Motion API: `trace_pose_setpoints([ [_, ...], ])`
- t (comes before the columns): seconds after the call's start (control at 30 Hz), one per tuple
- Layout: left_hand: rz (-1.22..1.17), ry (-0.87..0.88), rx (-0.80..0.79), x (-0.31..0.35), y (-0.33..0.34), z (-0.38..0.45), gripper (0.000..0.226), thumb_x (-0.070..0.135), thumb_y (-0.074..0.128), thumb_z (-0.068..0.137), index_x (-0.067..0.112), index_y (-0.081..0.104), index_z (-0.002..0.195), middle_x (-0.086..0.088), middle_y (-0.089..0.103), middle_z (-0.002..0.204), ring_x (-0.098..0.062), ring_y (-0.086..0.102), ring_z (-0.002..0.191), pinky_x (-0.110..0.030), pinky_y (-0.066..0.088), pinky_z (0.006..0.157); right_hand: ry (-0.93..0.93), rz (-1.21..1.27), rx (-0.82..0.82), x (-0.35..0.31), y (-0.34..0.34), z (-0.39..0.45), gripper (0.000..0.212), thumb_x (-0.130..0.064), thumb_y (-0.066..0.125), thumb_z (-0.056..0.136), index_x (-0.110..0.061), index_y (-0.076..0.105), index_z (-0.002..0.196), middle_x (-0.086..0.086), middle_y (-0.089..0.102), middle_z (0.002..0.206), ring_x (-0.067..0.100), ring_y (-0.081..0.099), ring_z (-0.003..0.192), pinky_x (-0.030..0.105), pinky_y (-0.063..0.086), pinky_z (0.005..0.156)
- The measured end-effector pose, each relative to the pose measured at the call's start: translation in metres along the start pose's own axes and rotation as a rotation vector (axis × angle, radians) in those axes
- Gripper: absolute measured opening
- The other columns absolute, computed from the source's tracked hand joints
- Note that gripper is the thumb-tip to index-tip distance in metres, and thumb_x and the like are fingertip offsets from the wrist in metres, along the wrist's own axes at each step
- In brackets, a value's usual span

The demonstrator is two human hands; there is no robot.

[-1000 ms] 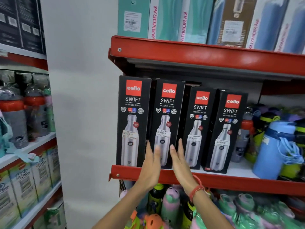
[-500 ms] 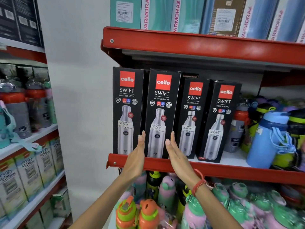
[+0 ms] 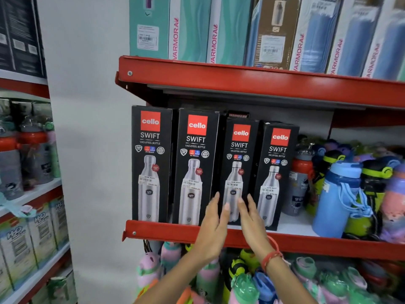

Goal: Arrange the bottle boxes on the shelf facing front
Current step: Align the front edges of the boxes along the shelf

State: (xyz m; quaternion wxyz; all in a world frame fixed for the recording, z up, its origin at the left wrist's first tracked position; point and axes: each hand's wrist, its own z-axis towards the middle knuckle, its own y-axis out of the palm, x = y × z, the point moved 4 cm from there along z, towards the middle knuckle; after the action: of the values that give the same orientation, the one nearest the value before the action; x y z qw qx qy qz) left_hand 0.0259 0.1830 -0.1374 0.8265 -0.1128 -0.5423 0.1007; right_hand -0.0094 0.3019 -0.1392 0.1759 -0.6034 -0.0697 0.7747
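Observation:
Several black Cello Swift bottle boxes stand upright in a row on the red shelf (image 3: pixel 306 243), printed fronts facing out. The first box (image 3: pixel 151 163) and second box (image 3: pixel 196 165) sit at the shelf's front edge. The third box (image 3: pixel 237 159) and fourth box (image 3: pixel 277 167) stand a little further back. My left hand (image 3: pixel 213 227) and my right hand (image 3: pixel 252 222) are raised with flat palms and spread fingers on either side of the third box's lower part. Neither hand grips anything.
Loose bottles crowd the shelf right of the boxes, a blue bottle (image 3: pixel 337 198) foremost. Tall Varmora boxes (image 3: pixel 230 29) fill the shelf above, its red lip (image 3: pixel 241 82) overhanging. Coloured bottles (image 3: pixel 210 279) sit below. A second shelving unit (image 3: pixel 32 194) stands left.
Both hands have shifted right, from framing the second box to framing the third. The camera has also moved closer.

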Motion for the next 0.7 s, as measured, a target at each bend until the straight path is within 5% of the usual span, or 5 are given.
trace_pose_setpoints([
  [0.17, -0.070, -0.162, 0.014, 0.000, 0.017, 0.030, 0.080, 0.070, 0.009, 0.085, 0.028, -0.002, 0.152, 0.004, 0.004, 0.162, -0.015, 0.007, 0.147, -0.037, 0.007, 0.120, 0.036, 0.018, -0.114, 0.000, 0.002, 0.011, 0.073, -0.063, 0.024, 0.091, -0.035, -0.005, 0.152, -0.006, 0.017, 0.159, 0.020, 0.021, 0.144, 0.040, 0.017, 0.114],
  [0.3, -0.062, -0.231, 0.089, -0.005, 0.013, 0.035, 0.080, 0.079, 0.006, 0.081, 0.038, 0.020, 0.148, 0.000, 0.033, 0.155, -0.022, 0.029, 0.142, -0.039, 0.019, 0.116, 0.026, 0.022, -0.127, 0.000, -0.001, 0.012, 0.071, -0.064, 0.023, 0.091, -0.041, -0.008, 0.149, -0.004, 0.019, 0.159, 0.021, 0.023, 0.144, 0.043, 0.020, 0.114],
  [0.43, -0.012, -0.182, 0.100, -0.011, 0.004, 0.023, 0.098, 0.090, 0.000, 0.068, 0.039, 0.025, 0.147, 0.015, 0.062, 0.115, 0.004, 0.052, 0.105, -0.020, 0.036, 0.093, 0.014, -0.002, -0.183, 0.006, -0.009, 0.003, 0.072, -0.072, 0.022, 0.086, -0.047, -0.007, 0.148, -0.008, 0.019, 0.159, 0.019, 0.022, 0.144, 0.043, 0.020, 0.114],
  [0.6, -0.092, -0.173, 0.128, -0.011, 0.002, 0.010, 0.094, 0.093, 0.003, 0.065, 0.046, 0.031, 0.142, 0.003, 0.042, 0.149, -0.017, 0.038, 0.138, -0.044, 0.023, 0.117, -0.010, 0.024, -0.218, 0.007, -0.017, -0.012, 0.073, -0.072, 0.023, 0.086, -0.047, -0.004, 0.148, -0.011, 0.019, 0.158, 0.014, 0.020, 0.144, 0.036, 0.017, 0.113],
  [0.7, -0.040, -0.182, 0.140, -0.012, 0.001, 0.005, 0.090, 0.094, 0.001, 0.063, 0.052, 0.045, 0.129, 0.014, 0.063, 0.099, -0.005, 0.059, 0.096, -0.030, 0.042, 0.090, -0.034, 0.001, -0.244, 0.008, -0.019, -0.017, 0.070, -0.068, 0.024, 0.089, -0.044, -0.004, 0.149, -0.011, 0.018, 0.158, 0.014, 0.018, 0.145, 0.037, 0.015, 0.115],
])
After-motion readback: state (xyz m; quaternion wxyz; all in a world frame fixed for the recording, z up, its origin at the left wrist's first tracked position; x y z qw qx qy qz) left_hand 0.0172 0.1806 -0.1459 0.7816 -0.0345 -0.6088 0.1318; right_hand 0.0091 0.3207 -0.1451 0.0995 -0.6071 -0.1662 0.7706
